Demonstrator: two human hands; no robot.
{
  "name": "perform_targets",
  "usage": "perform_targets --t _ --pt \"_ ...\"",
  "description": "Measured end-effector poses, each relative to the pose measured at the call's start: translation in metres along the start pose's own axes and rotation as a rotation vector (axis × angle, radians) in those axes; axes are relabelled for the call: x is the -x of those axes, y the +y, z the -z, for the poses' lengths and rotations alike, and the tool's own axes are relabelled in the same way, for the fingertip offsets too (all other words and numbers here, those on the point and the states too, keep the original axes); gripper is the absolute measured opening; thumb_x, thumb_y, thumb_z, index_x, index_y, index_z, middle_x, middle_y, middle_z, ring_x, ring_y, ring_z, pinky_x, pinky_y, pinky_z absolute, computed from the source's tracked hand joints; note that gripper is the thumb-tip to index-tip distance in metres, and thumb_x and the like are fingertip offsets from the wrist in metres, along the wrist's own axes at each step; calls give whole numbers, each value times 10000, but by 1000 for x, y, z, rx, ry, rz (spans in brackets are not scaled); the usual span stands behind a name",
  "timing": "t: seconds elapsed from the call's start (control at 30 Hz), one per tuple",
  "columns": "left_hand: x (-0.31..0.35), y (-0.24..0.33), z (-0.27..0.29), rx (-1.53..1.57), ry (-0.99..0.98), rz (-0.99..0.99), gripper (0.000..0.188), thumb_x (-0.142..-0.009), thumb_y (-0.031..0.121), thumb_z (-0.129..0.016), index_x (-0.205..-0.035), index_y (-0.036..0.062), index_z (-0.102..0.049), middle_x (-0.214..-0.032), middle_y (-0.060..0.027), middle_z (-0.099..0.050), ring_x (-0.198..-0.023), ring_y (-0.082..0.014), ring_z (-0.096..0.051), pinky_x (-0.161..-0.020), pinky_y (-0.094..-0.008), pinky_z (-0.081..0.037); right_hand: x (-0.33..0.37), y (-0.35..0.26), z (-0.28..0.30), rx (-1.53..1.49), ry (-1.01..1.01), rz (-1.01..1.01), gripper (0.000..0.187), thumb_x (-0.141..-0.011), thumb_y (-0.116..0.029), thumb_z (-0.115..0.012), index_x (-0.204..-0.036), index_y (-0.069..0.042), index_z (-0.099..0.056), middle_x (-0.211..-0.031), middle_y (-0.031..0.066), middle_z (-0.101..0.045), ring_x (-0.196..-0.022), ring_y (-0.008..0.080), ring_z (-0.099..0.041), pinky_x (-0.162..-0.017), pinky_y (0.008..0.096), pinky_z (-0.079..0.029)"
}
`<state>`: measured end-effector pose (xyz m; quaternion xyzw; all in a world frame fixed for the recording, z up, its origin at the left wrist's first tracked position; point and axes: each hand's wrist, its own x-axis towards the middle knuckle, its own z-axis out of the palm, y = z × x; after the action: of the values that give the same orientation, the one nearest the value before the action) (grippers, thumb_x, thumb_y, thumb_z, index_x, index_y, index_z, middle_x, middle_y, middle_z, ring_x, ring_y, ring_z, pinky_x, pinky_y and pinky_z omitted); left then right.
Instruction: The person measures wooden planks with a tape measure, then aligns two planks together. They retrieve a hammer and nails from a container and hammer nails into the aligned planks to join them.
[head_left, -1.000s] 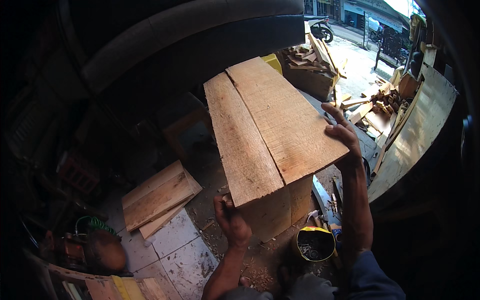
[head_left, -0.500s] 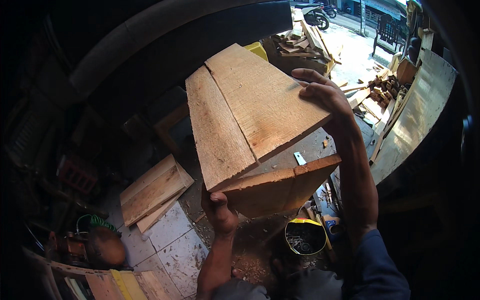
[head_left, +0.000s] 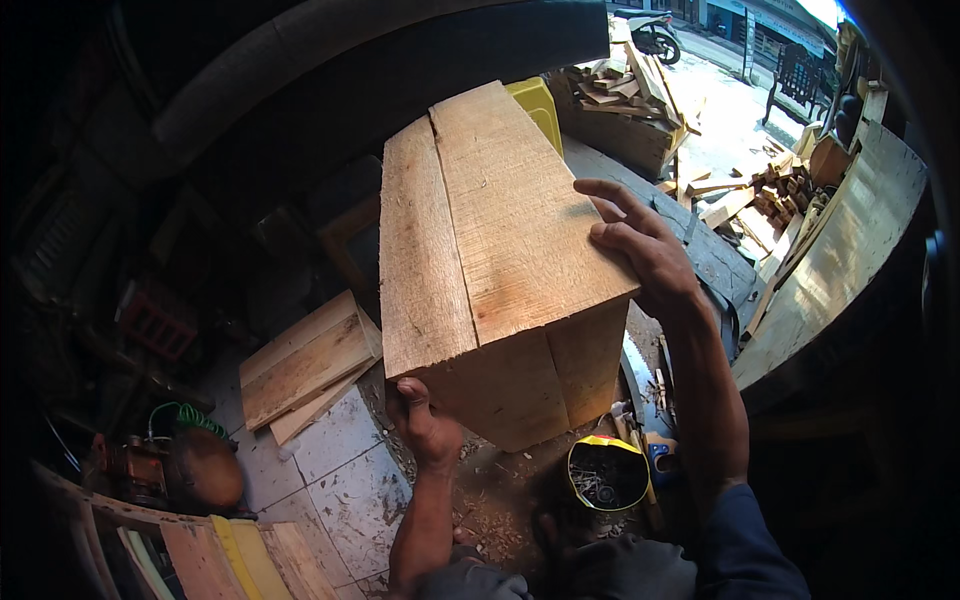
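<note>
A broad wooden panel (head_left: 520, 220) of two boards side by side, with a narrow gap at its far end, lies over a second upright panel (head_left: 510, 390). Their near edges meet, so the pair looks like a box corner. My left hand (head_left: 430, 430) is closed at the near left corner, its thumb up against the edge and its other fingers mostly hidden. On the right edge, my right hand (head_left: 650, 255) grips the top panel, with thumb and a finger showing at the upper face. The underside of the top panel is hidden.
Loose boards (head_left: 310, 365) lie on the tiled floor to the left. Near my knees stands a round container (head_left: 608, 472) of nails, with a blue-handled tool (head_left: 662, 455) beside it. A compressor-like machine (head_left: 180, 470) sits lower left. Scrap wood (head_left: 630, 85) is heaped at the far right.
The top panel has come down at its near edge and turned slightly. The gap between it and the upright panel has closed. My right hand has moved lower with it.
</note>
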<state>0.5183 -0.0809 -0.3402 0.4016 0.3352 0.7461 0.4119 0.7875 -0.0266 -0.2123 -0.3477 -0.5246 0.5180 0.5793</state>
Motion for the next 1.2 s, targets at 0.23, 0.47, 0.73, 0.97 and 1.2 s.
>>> perform_targets --t 0.23,0.47,0.73,0.97,1.2 --pt "-13 8 9 -72 48 -107 449 -1081 386 -498 -1263 -13 -593 -1189 -81 -615 -1073 -176 -552 -987 -340 -435 3 0 -11 -37 12 10 567 -932 -39 -565 -1477 0 -413 -1325 199 -596 -1112 194 -637 -965 301 -524" --pt "-20 5 22 -35 50 -30 435 -1067 405 -531 -1201 2 -624 -1118 -56 -623 -1035 -169 -555 -972 -332 -433 13 18 -20 -85 44 38 542 -953 -46 -537 -1472 24 -398 -1401 215 -539 -1161 195 -601 -1021 291 -480" --pt "-20 7 26 21 -10 -13 390 -1063 368 -554 -1214 15 -623 -1128 -48 -637 -1055 -152 -562 -981 -326 -436 26 14 -26 29 104 -119 572 -988 -204 -592 -1475 43 -425 -1337 193 -592 -1166 172 -593 -990 280 -487" --pt "-16 4 26 -42 -5 -15 476 -1048 424 -563 -1276 7 -583 -1202 -70 -617 -1113 -179 -566 -1000 -351 -446 31 25 -18 -118 65 -90 583 -983 -245 -602 -1423 116 -476 -1279 181 -642 -1099 191 -661 -968 300 -508" --pt "-11 1 24 -142 -58 -82 442 -1064 388 -547 -1292 10 -573 -1198 -59 -615 -1110 -161 -553 -1007 -337 -428 29 29 -10 -147 89 -35 584 -942 -226 -622 -1393 128 -509 -1272 213 -649 -1098 216 -674 -970 303 -514"
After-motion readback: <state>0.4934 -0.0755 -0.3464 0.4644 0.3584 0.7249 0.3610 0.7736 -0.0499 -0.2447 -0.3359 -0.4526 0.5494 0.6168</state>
